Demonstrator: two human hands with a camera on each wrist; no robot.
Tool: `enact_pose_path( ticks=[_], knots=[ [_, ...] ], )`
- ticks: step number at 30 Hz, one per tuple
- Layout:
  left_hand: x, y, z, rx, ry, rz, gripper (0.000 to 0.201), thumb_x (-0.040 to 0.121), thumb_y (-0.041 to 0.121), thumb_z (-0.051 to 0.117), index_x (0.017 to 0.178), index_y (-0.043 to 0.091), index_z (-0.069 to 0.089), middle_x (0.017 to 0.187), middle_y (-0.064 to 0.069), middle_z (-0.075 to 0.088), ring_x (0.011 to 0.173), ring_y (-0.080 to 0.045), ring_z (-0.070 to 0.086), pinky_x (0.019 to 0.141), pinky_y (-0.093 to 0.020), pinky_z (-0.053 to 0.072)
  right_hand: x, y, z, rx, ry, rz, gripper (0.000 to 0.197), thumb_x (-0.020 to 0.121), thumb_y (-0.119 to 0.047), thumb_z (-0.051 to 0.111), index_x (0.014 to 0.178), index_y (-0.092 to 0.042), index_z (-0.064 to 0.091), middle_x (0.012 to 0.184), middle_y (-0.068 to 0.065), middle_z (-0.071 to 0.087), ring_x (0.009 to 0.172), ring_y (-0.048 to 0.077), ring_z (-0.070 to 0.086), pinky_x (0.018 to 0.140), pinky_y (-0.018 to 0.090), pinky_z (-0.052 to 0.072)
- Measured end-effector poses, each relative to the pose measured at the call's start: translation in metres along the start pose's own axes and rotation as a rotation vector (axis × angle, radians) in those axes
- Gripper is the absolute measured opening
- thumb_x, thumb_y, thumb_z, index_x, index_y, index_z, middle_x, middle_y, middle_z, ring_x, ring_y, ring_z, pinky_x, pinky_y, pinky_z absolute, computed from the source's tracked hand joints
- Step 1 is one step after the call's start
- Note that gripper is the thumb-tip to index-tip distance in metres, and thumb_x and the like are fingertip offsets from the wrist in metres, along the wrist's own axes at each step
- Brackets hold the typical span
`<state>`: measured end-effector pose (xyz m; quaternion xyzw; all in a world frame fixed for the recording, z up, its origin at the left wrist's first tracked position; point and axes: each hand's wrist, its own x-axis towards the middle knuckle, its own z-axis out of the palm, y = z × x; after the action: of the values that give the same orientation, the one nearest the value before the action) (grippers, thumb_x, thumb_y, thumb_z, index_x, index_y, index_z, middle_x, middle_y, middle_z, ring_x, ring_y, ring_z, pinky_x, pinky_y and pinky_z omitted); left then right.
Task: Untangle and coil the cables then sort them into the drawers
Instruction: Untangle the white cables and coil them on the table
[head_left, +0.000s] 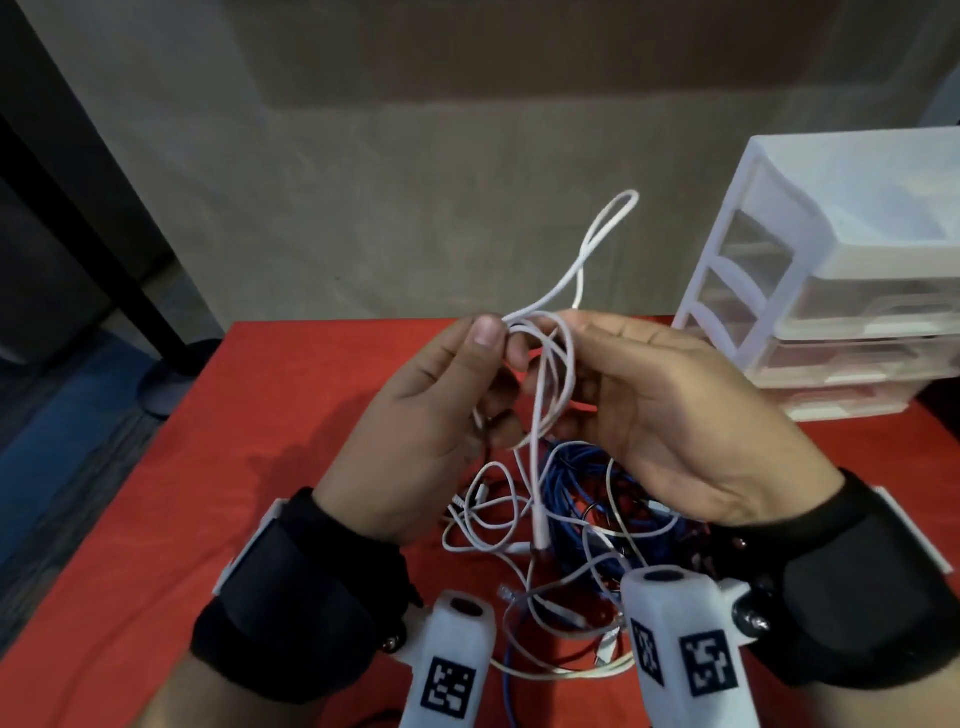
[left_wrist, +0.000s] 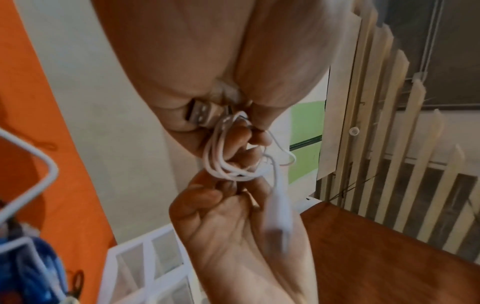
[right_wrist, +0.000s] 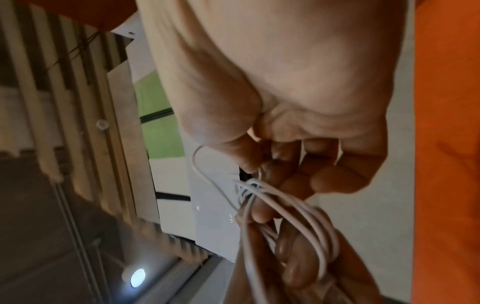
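Head view, cable: your white cable (head_left: 550, 364) is raised between both hands above the red table (head_left: 208, 467); its loops hang roughly up-and-down, one stray loop rising past your fingertips, one plug end dangling toward the tangled pile (head_left: 571, 519).
Head view, left hand: your left hand (head_left: 431, 415) pinches the gathered loops at their top between thumb and fingers, palm turned inward.
Head view, right hand: your right hand (head_left: 665, 410) sits just right of the coil, fingers curled in against the strands; it looks like the winding hand.
Head view, drawers: the white drawer unit (head_left: 852, 280) stands at the table's far right, nearer your right hand, well apart from the coil.
Left wrist view: a USB plug (left_wrist: 201, 114) lies clamped against your left palm, with several turns wound round the fingers (left_wrist: 241, 133); the right hand (left_wrist: 233, 222) meets the coil from below, and the other connector (left_wrist: 279, 207) swings blurred.
Right wrist view: the strands (right_wrist: 298, 209) pass over your right fingers (right_wrist: 335, 179), which are curled onto them; the left hand (right_wrist: 293, 265) holds the bundle below.
Judgement: the free loop lies above the coil, so the next wrap probably draws it down.
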<state>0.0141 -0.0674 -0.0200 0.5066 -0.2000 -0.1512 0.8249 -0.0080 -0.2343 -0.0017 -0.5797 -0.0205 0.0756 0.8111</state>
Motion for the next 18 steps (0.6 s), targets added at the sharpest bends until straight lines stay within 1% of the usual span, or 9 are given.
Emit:
enact_pose_path(
  ticks=[2, 4, 6, 8, 9, 12, 14, 16, 18],
  knots=[
    [0.002, -0.003, -0.007, 0.095, 0.032, 0.010, 0.030, 0.104, 0.034, 0.046, 0.087, 0.014, 0.060, 0.079, -0.013, 0.055, 0.066, -0.031, 0.046, 0.061, -0.030, 0.042, 0.001, 0.005, 0.001, -0.046, 0.015, -0.002, 0.043, 0.102, -0.033, 0.051, 0.114, 0.002, 0.071, 0.100, 0.011, 0.072, 0.089, 0.026, 0.061, 0.080, 0.040, 0.046],
    [0.003, -0.005, -0.012, 0.126, 0.070, 0.016, 0.031, 0.105, 0.033, 0.046, 0.093, 0.011, 0.063, 0.080, -0.013, 0.059, 0.063, -0.026, 0.051, 0.060, -0.027, 0.045, 0.002, 0.009, 0.004, -0.123, -0.005, -0.016, 0.043, 0.096, -0.040, 0.059, 0.116, -0.004, 0.072, 0.100, 0.009, 0.070, 0.092, 0.025, 0.061, 0.083, 0.041, 0.045],
    [0.005, -0.005, -0.014, 0.146, 0.095, 0.029, 0.031, 0.104, 0.032, 0.047, 0.096, 0.009, 0.066, 0.084, -0.018, 0.063, 0.071, -0.024, 0.060, 0.067, -0.032, 0.053, 0.001, 0.015, 0.008, -0.191, -0.063, -0.029, 0.038, 0.091, -0.032, 0.068, 0.121, -0.009, 0.068, 0.102, 0.010, 0.069, 0.095, 0.021, 0.063, 0.084, 0.036, 0.049],
    [0.006, -0.005, -0.015, 0.210, 0.081, 0.056, 0.031, 0.102, 0.036, 0.050, 0.094, 0.011, 0.066, 0.086, -0.026, 0.056, 0.079, -0.032, 0.052, 0.075, -0.044, 0.047, 0.002, 0.022, 0.011, -0.247, -0.117, -0.033, 0.036, 0.092, -0.021, 0.072, 0.125, -0.010, 0.065, 0.102, 0.010, 0.065, 0.095, 0.020, 0.063, 0.082, 0.034, 0.051],
    [0.006, -0.004, -0.017, 0.255, 0.084, 0.069, 0.031, 0.101, 0.037, 0.050, 0.092, 0.011, 0.065, 0.082, -0.026, 0.053, 0.077, -0.032, 0.048, 0.072, -0.042, 0.045, 0.003, 0.024, 0.011, -0.277, -0.121, -0.042, 0.033, 0.093, -0.017, 0.072, 0.126, -0.012, 0.065, 0.102, 0.009, 0.065, 0.094, 0.023, 0.064, 0.081, 0.037, 0.052],
    [0.007, 0.001, -0.022, 0.383, 0.120, 0.147, 0.030, 0.102, 0.038, 0.048, 0.088, 0.017, 0.065, 0.066, 0.002, 0.052, 0.062, -0.014, 0.044, 0.058, -0.023, 0.041, 0.006, 0.027, 0.009, -0.392, -0.110, -0.084, 0.028, 0.094, -0.009, 0.070, 0.122, -0.014, 0.067, 0.113, 0.018, 0.070, 0.103, 0.038, 0.070, 0.089, 0.051, 0.057],
    [0.009, 0.007, -0.027, 0.389, 0.138, 0.200, 0.029, 0.102, 0.034, 0.048, 0.086, 0.020, 0.067, 0.070, 0.005, 0.050, 0.061, -0.011, 0.040, 0.059, -0.026, 0.041, 0.005, 0.023, 0.003, -0.515, -0.091, -0.113, 0.025, 0.094, -0.005, 0.069, 0.117, -0.016, 0.069, 0.100, 0.022, 0.071, 0.083, 0.031, 0.074, 0.079, 0.043, 0.060],
    [0.013, 0.020, -0.043, 0.330, 0.223, 0.233, 0.029, 0.100, 0.033, 0.048, 0.081, 0.025, 0.068, 0.075, 0.001, 0.046, 0.061, -0.008, 0.039, 0.060, -0.026, 0.040, 0.006, 0.016, -0.008, -0.662, 0.003, -0.148, 0.019, 0.094, -0.004, 0.069, 0.107, -0.017, 0.072, 0.077, 0.013, 0.069, 0.063, 0.019, 0.069, 0.064, 0.029, 0.055],
    [0.014, 0.039, -0.067, 0.188, 0.318, 0.216, 0.026, 0.099, 0.036, 0.049, 0.083, 0.025, 0.065, 0.071, 0.005, 0.045, 0.061, -0.006, 0.038, 0.061, -0.022, 0.039, 0.008, 0.010, -0.027, -0.731, 0.135, -0.180, 0.014, 0.095, -0.005, 0.068, 0.094, -0.017, 0.074, 0.070, 0.005, 0.065, 0.061, 0.014, 0.067, 0.062, 0.023, 0.052]
  ],
)
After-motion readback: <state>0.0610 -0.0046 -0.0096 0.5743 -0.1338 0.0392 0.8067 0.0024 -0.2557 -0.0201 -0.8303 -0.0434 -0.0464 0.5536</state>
